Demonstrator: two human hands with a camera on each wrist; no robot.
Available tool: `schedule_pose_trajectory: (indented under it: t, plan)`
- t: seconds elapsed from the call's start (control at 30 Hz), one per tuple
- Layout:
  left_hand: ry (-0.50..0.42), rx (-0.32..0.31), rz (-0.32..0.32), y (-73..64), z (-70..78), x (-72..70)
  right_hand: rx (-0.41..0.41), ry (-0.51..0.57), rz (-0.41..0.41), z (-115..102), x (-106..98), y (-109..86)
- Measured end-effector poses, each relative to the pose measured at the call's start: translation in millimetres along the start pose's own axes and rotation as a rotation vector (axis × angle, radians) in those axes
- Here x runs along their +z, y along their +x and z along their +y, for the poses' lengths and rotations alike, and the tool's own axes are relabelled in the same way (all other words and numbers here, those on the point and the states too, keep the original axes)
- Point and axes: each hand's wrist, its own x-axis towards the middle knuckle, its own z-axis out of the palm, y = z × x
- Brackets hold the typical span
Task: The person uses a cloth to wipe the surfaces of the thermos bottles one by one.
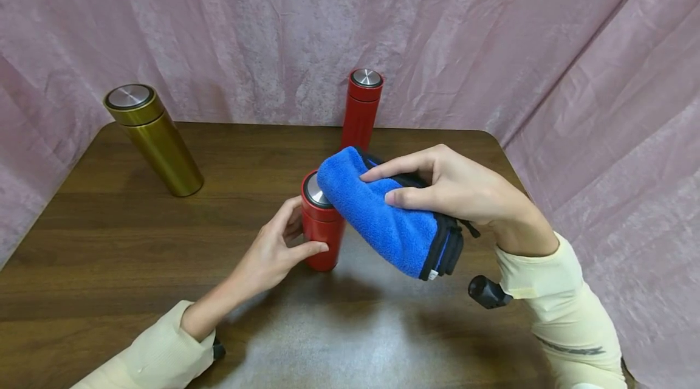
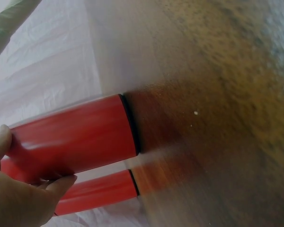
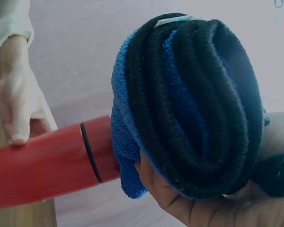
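Observation:
A red thermos [image 1: 324,231] with a silver-topped lid stands near the middle of the table, and my left hand [image 1: 276,246] grips its body with thumb and fingers. In the left wrist view that thermos [image 2: 75,137] shows its black base rim. My right hand [image 1: 459,188] holds a folded blue towel [image 1: 377,213] with black edging, thumb and fingers pinching it from above. One end of the towel lies against the thermos lid and hides part of it. In the right wrist view the towel [image 3: 184,104] appears as a thick folded bundle beside the lid.
A second, slimmer red thermos [image 1: 362,109] stands upright behind, at the back edge of the table. To the left stands a gold thermos [image 1: 164,146]. Pink curtains [image 1: 284,36] hang behind and beside the brown wooden table [image 1: 109,249].

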Motion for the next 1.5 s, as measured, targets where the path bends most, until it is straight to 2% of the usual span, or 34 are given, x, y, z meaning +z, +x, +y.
schedule_pose_trajectory:
  t: [0.2, 0.33, 0.47, 0.73, 0.97, 1.1, 1.23, 1.33, 1.5]
  plan:
    - [-0.003, -0.001, -0.004, -0.1, -0.1, 0.1, -0.045, -0.04, -0.047, -4, 3, 3.4]
    - [0.01, 0.0, -0.005, -0.9, -0.5, -0.3, -0.052, -0.022, -0.078, -8, 5, 8.6]
    - [0.015, 0.006, -0.005, -1.7, -1.0, -0.8, -0.074, -0.049, -0.074, -12, 7, 15.0]
    - [-0.001, -0.006, -0.012, -0.6, -0.1, -1.2, -0.058, -0.089, -0.025, -19, 8, 27.0]
    - [-0.01, -0.008, -0.013, -0.4, -1.1, -0.2, 0.014, -0.016, 0.031, -14, 3, 33.6]
    - [-0.005, -0.001, -0.007, 0.1, -2.0, 0.5, 0.027, 0.004, 0.059, -8, -4, 34.9]
    - [0.004, 0.006, -0.003, -0.2, -3.1, 1.1, 0.003, 0.036, 0.103, -3, -9, 34.1]
    - [0.003, 0.01, 0.0, -1.2, -4.0, 0.5, -0.045, 0.058, 0.155, 0, -10, 33.0]
    - [-0.046, 0.024, -0.004, -2.9, -7.1, -3.0, -0.127, 0.084, 0.232, 7, -8, 32.4]
